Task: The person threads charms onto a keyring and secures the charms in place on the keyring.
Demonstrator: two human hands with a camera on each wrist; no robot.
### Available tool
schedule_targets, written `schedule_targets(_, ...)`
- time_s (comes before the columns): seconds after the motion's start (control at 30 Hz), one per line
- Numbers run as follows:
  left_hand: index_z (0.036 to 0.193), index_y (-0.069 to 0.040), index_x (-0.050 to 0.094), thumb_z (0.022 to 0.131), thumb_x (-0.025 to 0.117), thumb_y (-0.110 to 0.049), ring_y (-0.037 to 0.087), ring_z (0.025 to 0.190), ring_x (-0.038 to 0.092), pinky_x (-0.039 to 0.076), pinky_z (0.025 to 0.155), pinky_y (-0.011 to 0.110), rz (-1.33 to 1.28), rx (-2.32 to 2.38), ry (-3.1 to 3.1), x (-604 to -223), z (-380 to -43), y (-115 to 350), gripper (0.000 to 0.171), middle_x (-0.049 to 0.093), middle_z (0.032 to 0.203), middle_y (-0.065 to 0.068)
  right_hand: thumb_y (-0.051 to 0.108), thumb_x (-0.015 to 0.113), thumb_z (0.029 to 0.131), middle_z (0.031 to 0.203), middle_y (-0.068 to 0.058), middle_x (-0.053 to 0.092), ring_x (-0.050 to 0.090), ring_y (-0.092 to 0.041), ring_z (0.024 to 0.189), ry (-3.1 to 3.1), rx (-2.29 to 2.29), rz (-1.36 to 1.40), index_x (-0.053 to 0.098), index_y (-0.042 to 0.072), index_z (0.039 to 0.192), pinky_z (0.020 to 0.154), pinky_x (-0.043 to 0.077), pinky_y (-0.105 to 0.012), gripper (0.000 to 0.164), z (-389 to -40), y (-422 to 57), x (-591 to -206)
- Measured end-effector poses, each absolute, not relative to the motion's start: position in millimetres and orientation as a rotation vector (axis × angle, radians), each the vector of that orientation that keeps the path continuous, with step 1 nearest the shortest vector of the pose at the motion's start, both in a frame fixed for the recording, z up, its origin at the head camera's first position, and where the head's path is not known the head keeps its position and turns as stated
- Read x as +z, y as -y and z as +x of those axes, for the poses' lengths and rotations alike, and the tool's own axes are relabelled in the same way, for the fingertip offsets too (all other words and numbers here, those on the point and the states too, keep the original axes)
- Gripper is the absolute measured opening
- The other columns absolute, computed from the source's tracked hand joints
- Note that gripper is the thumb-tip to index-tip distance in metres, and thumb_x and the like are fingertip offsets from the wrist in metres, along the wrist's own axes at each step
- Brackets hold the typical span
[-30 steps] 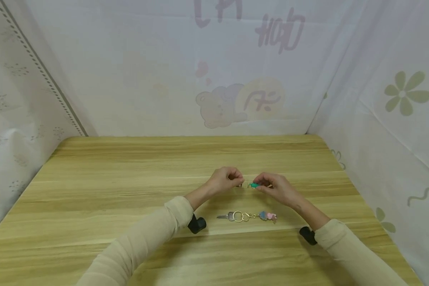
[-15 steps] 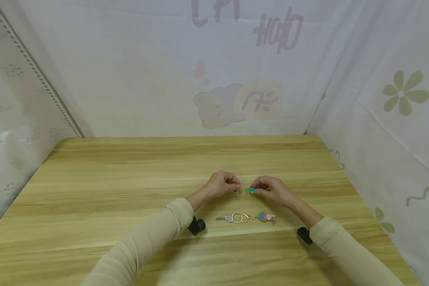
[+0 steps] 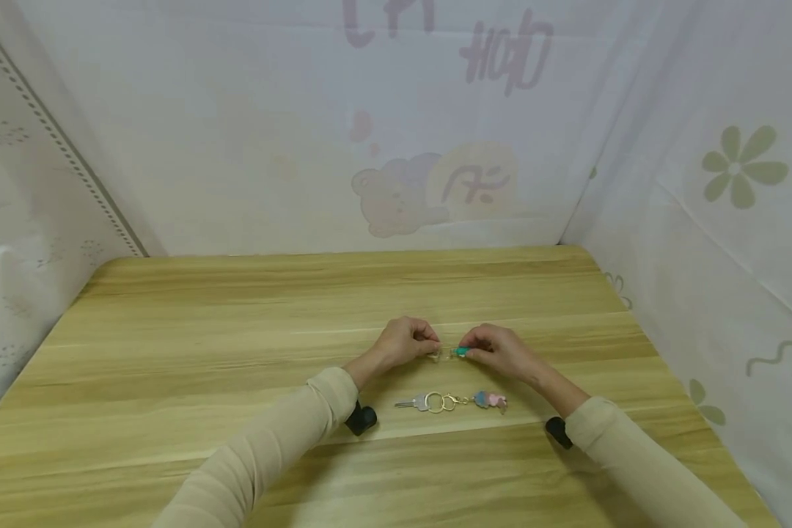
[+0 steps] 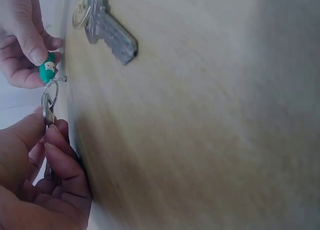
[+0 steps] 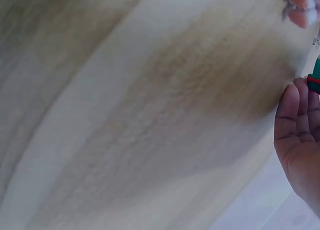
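Observation:
My left hand [image 3: 401, 343] pinches a silver key [image 4: 47, 112] by its head, between thumb and fingers; most of the blade is hidden in the hand. A metal split ring [image 4: 52, 91] passes through the key's head. Across from it my right hand [image 3: 504, 352] pinches a small green figure charm [image 4: 48, 69] with a pale face. The charm and the ring meet in the gap between the hands. Nearer to me on the table lies a second key [image 3: 414, 402], joined by gold rings [image 3: 434, 402] and a short chain to a blue and pink charm [image 3: 488, 400].
The wood-grain table [image 3: 204, 315] stretches out around both hands. Printed curtains [image 3: 251, 132] hang behind it and along both sides. A black wrist device [image 3: 361, 419] shows under the left forearm, and another black one [image 3: 558, 432] under the right.
Both hands, with the key and green charm, have come a little nearer to me and slightly left. Each keeps its hold. The keychain on the table stays put; the head view has shifted slightly.

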State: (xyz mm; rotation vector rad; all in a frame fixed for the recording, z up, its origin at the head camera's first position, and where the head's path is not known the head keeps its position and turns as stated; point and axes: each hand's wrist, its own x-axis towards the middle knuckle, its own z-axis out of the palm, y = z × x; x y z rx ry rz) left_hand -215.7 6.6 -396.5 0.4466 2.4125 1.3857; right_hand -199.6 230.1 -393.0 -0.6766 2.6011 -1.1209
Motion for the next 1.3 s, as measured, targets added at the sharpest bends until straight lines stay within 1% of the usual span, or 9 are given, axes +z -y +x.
schedule_targets(0.3,0.084,-0.007,0.071,0.083,0.072,-0.014,0.006,0.065,0.049,0.038,0.056,0.017,0.422,1.369,-2.444,-397.9,-216.8,-5.0,0.007,0.066,0.075,0.000,0.003,0.066,0.085,0.090,-0.005,0.066,0.059,-0.015,0.086,-2.671,-1.088,-0.689,0.068,0.005,0.091,0.077,0.050,-0.024,0.008,-202.6,-229.0,-396.1)
schedule_targets(0.53,0.082,-0.007,0.071,0.083,0.072,-0.013,0.006,0.064,0.050,0.040,0.057,0.017,0.431,1.367,-2.462,-399.1,-217.0,-4.5,0.005,0.066,0.074,0.000,0.004,0.066,0.086,0.093,-0.006,0.067,0.059,-0.016,0.088,-2.679,-1.093,-0.656,0.069,0.005,0.093,0.077,0.049,-0.024,0.008,-204.5,-229.7,-398.6)
schedule_targets(0.8,0.082,-0.007,0.071,0.084,0.071,-0.012,0.005,0.064,0.052,0.041,0.058,0.016,0.443,1.358,-2.501,-401.1,-218.4,-3.7,0.005,0.067,0.074,0.000,0.004,0.065,0.087,0.088,-0.006,0.064,0.057,-0.014,0.081,-2.688,-1.108,-0.615,0.066,0.002,0.089,0.072,0.048,-0.024,0.004,-206.8,-230.0,-398.5)
schedule_targets(1.0,0.083,-0.008,0.070,0.084,0.071,-0.012,0.005,0.067,0.053,0.042,0.061,0.017,0.431,1.350,-2.522,-401.1,-218.4,-2.4,0.004,0.067,0.076,0.000,0.004,0.064,0.087,0.090,-0.006,0.064,0.057,-0.016,0.085,-2.712,-1.087,-0.620,0.068,0.004,0.088,0.075,0.048,-0.026,0.004,-209.4,-229.9,-398.9)
schedule_targets(1.3,0.085,-0.009,0.070,0.086,0.069,-0.014,0.009,0.073,0.055,0.044,0.067,0.021,0.436,1.311,-2.595,-401.2,-219.3,3.2,0.005,0.067,0.080,0.000,0.004,0.064,0.087,0.091,-0.007,0.064,0.057,-0.016,0.084,-2.742,-1.076,-0.624,0.068,0.005,0.090,0.073,0.048,-0.025,0.005,-210.1,-232.2,-399.8)
